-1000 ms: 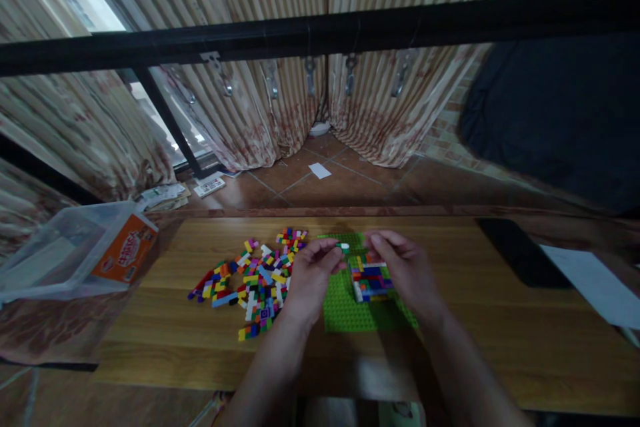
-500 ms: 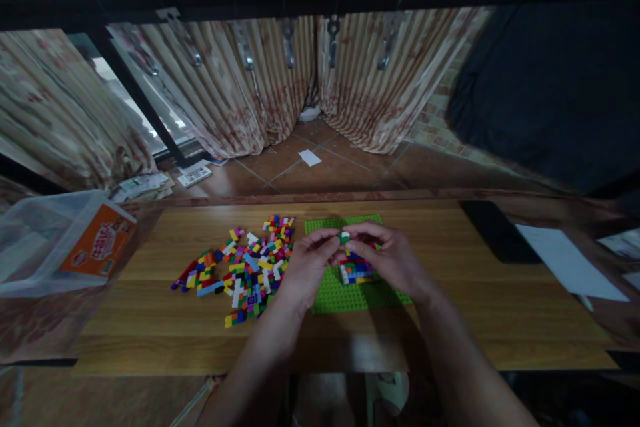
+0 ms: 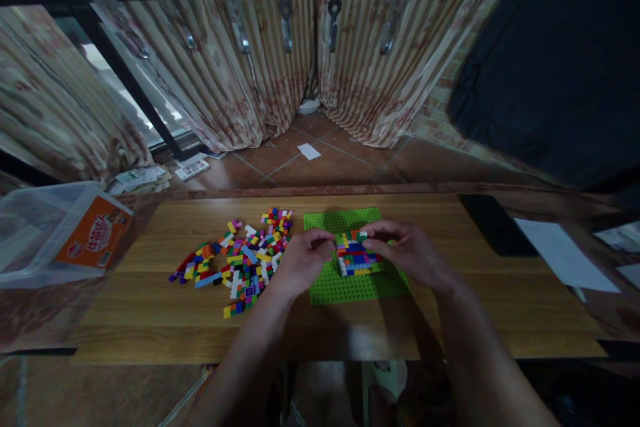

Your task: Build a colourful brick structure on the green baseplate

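Note:
A green baseplate point(image 3: 330, 289) lies on the wooden table, with a block of multicoloured toy bricks point(image 3: 357, 259) built up on it. My right hand point(image 3: 407, 250) pinches a small green and white toy brick point(image 3: 363, 235) between thumb and index finger, over the back part of the built block. To the left of that block, my left hand point(image 3: 307, 257) is closed, thumb and fingertips together; what they hold, if anything, is hidden. Just left of my left hand spreads a heap of loose toy bricks point(image 3: 250, 257).
A clear plastic tub point(image 3: 45, 227) with an orange label stands at the table's left. On the right lie a black flat object point(image 3: 500, 227) and a white paper sheet point(image 3: 565, 253). Curtains point(image 3: 225, 73) hang beyond the tiled floor.
My hands have moved apart. The green and white brick, between both hands before, is now at my right hand's fingertips, further right. The view has tilted slightly down.

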{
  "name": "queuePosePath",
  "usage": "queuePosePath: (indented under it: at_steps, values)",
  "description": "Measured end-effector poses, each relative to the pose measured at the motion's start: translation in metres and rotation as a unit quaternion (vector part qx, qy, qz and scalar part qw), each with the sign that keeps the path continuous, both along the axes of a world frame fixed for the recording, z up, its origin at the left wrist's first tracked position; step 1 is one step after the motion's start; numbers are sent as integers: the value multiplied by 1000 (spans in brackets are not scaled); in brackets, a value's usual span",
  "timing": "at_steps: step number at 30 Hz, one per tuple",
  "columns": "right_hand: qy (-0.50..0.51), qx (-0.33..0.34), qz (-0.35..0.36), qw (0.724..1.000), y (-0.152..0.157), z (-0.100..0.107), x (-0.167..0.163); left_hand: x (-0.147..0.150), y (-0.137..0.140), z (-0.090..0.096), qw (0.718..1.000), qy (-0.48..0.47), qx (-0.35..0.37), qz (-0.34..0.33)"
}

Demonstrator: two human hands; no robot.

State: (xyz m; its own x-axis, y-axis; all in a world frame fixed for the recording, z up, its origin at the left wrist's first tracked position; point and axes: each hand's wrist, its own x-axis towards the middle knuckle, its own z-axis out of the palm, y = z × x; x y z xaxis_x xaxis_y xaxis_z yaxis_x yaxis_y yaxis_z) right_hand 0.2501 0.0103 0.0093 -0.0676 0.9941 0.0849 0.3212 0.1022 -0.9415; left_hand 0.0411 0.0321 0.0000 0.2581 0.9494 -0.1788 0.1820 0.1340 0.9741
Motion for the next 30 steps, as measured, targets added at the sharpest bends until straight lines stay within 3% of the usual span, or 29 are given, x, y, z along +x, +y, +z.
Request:
queuePosePath:
  at_steps: [8,14,21,25,30]
  values:
    - [-9,-43,54,998,-19,4,4,-2,-6,10,989,105,72,-79]
    - [-137,-27,102,985,-41,-1,-6,-6,-13,5,978,144,79,-125]
    - [-264,49,11,963,-48,-12,-22,-2,-25,4,971,189,73,-129]
    - [-292,74,-36,953,-51,-21,-32,4,-29,3,966,218,97,-104]
    - [-295,105,-40,949,-54,-32,-32,14,-34,-5,953,266,131,-55]
